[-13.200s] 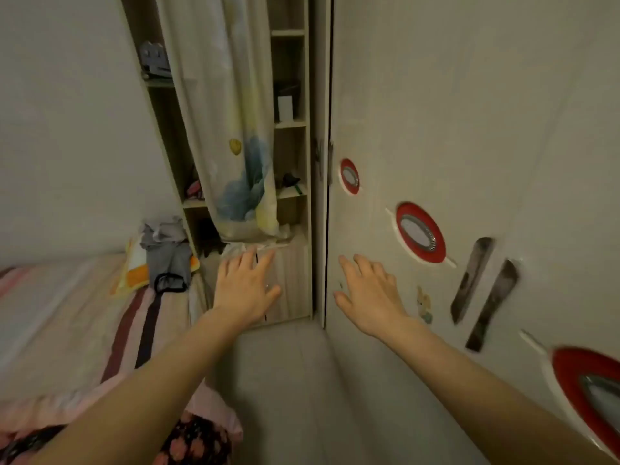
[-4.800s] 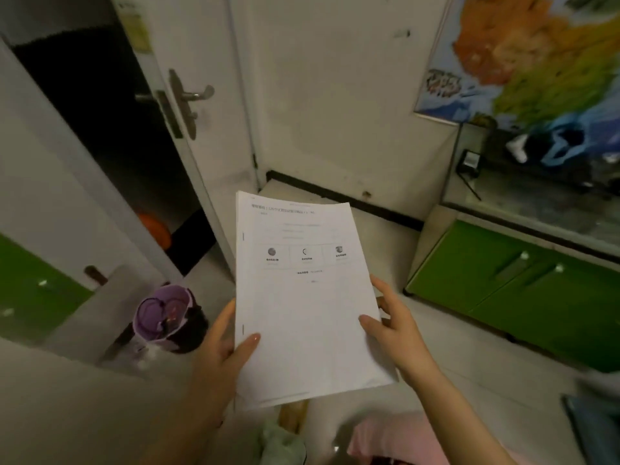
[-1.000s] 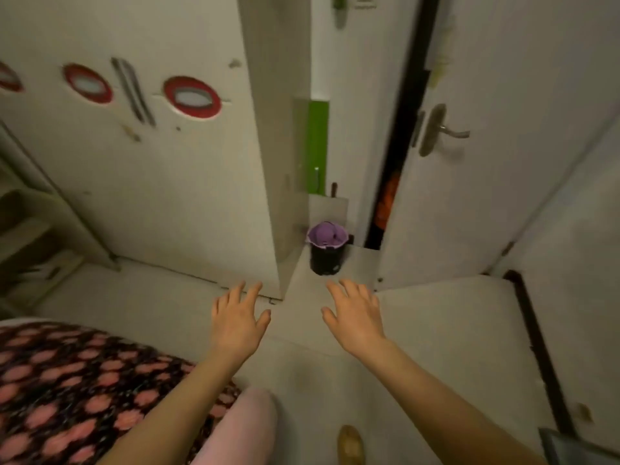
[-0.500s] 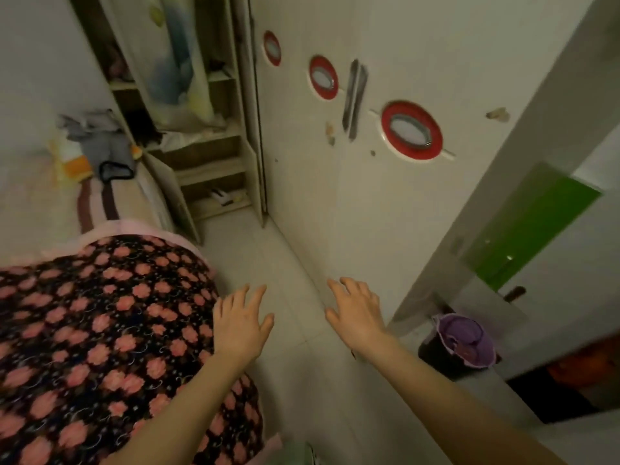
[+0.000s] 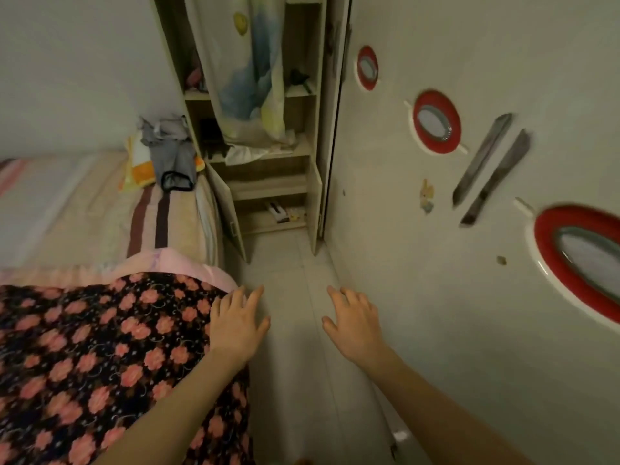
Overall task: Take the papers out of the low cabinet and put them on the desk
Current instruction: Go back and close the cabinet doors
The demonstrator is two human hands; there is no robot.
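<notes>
A narrow strip of pale tiled floor (image 5: 285, 330) runs away between a bed on the left and a tall white wardrobe (image 5: 436, 229) on the right, whose doors carry red-rimmed oval windows and dark bar handles. The bed wears a black quilt with pink flowers (image 5: 100, 347) nearest the camera and a striped sheet farther off, with grey clothes (image 5: 171, 146) heaped at its far end. At the far end of the floor stands the low cabinet (image 5: 271, 203), both its doors swung open below shelves half covered by a hanging patterned cloth (image 5: 248, 68).

Half a second ago the cabinet sat upper left and a purple-lined bin showed at the right; now the cabinet is ahead, nearer the middle, and the bin is out of view.

On the cabinet's bottom shelf lie a few small flat items (image 5: 285, 213), too blurred to say whether they are papers or which way they point.

The left hand (image 5: 238, 325) and the right hand (image 5: 354, 325) are both held out palm down, fingers spread, holding nothing.
</notes>
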